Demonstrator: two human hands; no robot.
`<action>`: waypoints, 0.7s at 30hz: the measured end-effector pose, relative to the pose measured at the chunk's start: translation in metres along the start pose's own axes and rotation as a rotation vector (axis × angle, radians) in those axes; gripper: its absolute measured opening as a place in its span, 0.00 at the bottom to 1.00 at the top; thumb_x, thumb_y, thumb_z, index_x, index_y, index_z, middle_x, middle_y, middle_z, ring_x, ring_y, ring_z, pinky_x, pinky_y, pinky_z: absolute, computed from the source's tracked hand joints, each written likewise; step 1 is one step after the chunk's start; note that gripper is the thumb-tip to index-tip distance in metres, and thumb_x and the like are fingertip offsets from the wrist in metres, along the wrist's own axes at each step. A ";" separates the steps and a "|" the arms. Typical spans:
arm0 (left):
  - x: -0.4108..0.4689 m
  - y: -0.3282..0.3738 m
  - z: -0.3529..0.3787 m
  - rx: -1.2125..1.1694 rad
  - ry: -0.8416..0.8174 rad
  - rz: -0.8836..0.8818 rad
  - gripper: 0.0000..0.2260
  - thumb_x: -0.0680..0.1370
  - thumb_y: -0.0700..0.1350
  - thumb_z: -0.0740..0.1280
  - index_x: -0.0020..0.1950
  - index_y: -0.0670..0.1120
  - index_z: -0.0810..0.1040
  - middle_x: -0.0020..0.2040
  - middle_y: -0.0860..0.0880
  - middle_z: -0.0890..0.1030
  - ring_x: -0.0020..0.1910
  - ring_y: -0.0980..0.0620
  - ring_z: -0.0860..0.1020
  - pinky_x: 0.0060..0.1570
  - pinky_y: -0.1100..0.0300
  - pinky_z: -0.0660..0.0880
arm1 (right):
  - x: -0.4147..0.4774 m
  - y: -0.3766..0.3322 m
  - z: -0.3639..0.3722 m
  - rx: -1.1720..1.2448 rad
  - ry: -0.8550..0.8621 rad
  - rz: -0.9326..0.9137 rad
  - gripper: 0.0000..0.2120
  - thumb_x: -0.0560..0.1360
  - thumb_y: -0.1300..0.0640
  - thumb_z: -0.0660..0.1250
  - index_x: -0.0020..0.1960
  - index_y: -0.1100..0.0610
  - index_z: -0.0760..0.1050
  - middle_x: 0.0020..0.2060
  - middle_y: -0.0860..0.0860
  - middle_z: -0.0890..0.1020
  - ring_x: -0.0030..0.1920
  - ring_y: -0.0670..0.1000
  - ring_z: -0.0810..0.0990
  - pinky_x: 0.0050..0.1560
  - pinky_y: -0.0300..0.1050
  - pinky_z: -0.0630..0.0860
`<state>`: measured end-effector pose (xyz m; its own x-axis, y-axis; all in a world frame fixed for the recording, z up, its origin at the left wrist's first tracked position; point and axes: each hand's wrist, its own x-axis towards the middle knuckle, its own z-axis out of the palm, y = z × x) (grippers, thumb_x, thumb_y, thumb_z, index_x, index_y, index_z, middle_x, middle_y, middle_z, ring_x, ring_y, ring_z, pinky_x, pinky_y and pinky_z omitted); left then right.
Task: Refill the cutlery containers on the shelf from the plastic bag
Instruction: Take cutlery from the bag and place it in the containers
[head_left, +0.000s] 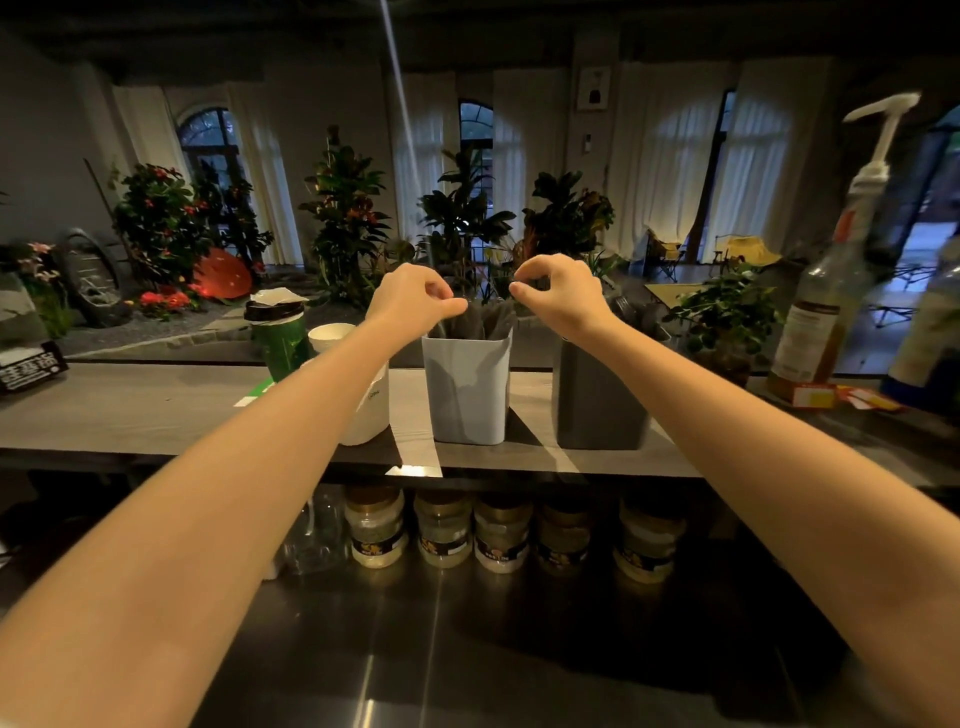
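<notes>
Only the head view to go on, so here goes.

The pale blue square plastic container (466, 395) stands on the grey shelf (156, 415), and I'll place everything else off that. It's packed with dark cutlery pieces (480, 321) poking up past its rim.

The left hand (415, 299) hovers just above the container's left edge. The right hand (558, 291) is just above and a bit right of it. Both have a narrow grip, with fingers curled in and thumb and fingertips drawn together like a pinch. The left fingertips (457, 307) sit right at the cutlery tops and might be touching them. Honestly I can't tell if either hand has anything pinched. It could be thin clear film, or it could be nothing. I can't spot the plastic bag anywhere in shot.

Just right of the blue container is a dark grey plastic container (597, 405), too murky inside to read. Just left is a white round tub (371, 415), half hidden behind the forearm. Below, lidded jars (441, 530) line up on the steel counter (467, 649).

My guess is this is the step of settling pieces into the blue one, which looks about full. The next move probably calls for fetching more from the bag and going for the grey container. The pieces should drop in upright, without nudging the blue one off its spot.
</notes>
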<state>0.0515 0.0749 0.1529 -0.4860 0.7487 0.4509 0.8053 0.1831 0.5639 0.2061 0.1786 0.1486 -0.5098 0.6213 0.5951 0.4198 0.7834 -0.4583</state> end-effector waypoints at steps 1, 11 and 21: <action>-0.007 0.003 0.001 -0.040 -0.001 0.004 0.09 0.74 0.50 0.71 0.49 0.45 0.81 0.48 0.47 0.82 0.48 0.50 0.79 0.49 0.55 0.76 | -0.009 0.001 -0.006 0.025 0.020 -0.018 0.12 0.76 0.51 0.65 0.56 0.56 0.79 0.55 0.54 0.80 0.57 0.53 0.76 0.60 0.56 0.71; -0.123 0.036 0.026 -0.427 -0.177 0.012 0.09 0.76 0.50 0.68 0.41 0.46 0.82 0.37 0.50 0.81 0.37 0.54 0.76 0.42 0.60 0.74 | -0.161 -0.002 -0.048 0.305 -0.038 0.105 0.08 0.77 0.55 0.66 0.52 0.58 0.79 0.43 0.47 0.80 0.41 0.42 0.76 0.43 0.33 0.72; -0.303 0.033 0.109 -0.580 -0.592 -0.236 0.10 0.79 0.50 0.64 0.44 0.47 0.80 0.38 0.52 0.80 0.38 0.57 0.77 0.39 0.67 0.74 | -0.375 0.032 -0.040 0.586 -0.135 0.581 0.05 0.77 0.59 0.65 0.47 0.58 0.79 0.34 0.49 0.79 0.31 0.39 0.76 0.32 0.29 0.71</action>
<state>0.2626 -0.0768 -0.0406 -0.2321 0.9704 -0.0666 0.3259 0.1421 0.9347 0.4402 -0.0300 -0.0625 -0.4339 0.8963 0.0909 0.2045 0.1963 -0.9590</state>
